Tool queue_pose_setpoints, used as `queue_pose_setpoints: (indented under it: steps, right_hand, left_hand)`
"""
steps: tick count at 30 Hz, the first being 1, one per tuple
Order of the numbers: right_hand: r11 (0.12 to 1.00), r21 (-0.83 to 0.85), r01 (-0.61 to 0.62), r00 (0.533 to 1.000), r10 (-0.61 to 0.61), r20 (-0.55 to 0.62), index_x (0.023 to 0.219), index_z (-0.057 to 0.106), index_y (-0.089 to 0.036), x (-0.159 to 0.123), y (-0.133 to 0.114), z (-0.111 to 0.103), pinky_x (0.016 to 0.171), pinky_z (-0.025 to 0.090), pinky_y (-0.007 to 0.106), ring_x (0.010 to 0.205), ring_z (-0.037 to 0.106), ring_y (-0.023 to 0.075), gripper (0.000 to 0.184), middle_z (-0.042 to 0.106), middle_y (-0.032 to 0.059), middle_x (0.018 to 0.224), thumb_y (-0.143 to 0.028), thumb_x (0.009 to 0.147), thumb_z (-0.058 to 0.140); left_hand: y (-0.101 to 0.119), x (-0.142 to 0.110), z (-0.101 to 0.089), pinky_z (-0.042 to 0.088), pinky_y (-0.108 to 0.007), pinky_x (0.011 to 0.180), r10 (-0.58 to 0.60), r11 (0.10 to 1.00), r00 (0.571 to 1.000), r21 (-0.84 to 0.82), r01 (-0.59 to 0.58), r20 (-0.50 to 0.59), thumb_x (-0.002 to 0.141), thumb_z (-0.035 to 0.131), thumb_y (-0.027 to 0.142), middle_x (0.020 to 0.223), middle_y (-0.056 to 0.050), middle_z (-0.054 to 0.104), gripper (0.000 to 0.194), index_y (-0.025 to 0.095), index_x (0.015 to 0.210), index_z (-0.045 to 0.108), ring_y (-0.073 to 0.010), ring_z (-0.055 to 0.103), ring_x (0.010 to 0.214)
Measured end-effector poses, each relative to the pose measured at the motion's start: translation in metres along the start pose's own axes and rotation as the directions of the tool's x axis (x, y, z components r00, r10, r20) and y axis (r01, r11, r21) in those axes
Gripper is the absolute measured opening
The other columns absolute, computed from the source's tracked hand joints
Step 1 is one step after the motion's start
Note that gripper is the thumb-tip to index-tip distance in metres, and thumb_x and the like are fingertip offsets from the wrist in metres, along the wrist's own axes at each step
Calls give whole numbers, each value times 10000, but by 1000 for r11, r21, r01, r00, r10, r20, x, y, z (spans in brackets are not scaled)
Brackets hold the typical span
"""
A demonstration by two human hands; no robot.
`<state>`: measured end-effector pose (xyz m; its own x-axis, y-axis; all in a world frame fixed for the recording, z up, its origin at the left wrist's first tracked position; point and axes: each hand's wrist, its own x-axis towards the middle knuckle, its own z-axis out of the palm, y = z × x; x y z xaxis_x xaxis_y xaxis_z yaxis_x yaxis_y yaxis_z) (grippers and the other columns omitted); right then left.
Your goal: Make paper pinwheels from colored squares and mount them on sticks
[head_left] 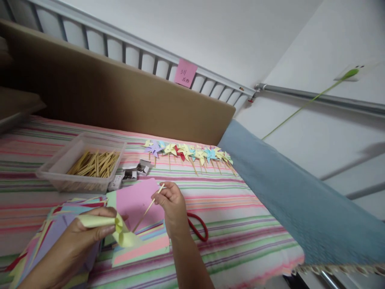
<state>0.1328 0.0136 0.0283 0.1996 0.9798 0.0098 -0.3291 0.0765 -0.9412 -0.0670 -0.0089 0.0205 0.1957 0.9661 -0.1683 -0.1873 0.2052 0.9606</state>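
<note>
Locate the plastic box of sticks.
In the head view, the box sits at left on the striped cloth, beyond the left hand and paper stack, beside the small cartons.

2 white walls (228, 36) are meeting at a corner. A brown board (120, 96) is standing before a white slatted frame (131, 55), and a grey pipe (288, 92) is extending rightward.

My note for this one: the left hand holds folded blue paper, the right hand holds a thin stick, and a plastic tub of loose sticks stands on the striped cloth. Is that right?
Not quite: the head view shows that the folded paper in the left hand is pale yellow, not blue. The rest of your note stands.
</note>
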Motion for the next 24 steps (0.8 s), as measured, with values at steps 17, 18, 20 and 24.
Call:
queue_pose_setpoints:
  steps: [17,18,20,24]
  right_hand:
    - [981,-102,-164,948,185,258,696,678,-164,-23,16,23,534,408,206,535,523,93,69,618,-25,595,-233,686,678]
    - [980,-111,-167,941,192,278,705,682,-163,-24,17,23,528,403,205,533,519,93,78,617,-24,599,-240,694,677]
    - [977,-122,-173,929,203,309,710,685,-160,-25,18,23,524,392,203,530,509,92,93,610,-25,593,-252,703,678]
    - [973,-97,-208,921,228,317,704,683,-163,-26,17,23,522,367,198,531,498,88,83,620,-25,602,-243,682,691]
  left_hand:
    - [8,-11,6,476,-242,599,103,993,987,43,-109,121,651,739,279,692,-22,675,83,204,681,719,-174,616,668]
    - [10,-11,8,479,-246,608,125,988,982,68,-136,139,670,723,283,705,-28,680,79,205,678,719,-179,621,685]
    - [11,-10,10,484,-250,644,193,972,967,106,-212,166,705,694,272,743,-33,691,68,213,684,722,-184,627,726]
    - [5,-5,11,476,-243,711,349,918,925,144,-369,149,729,679,219,779,-18,687,57,243,716,730,-170,618,774]
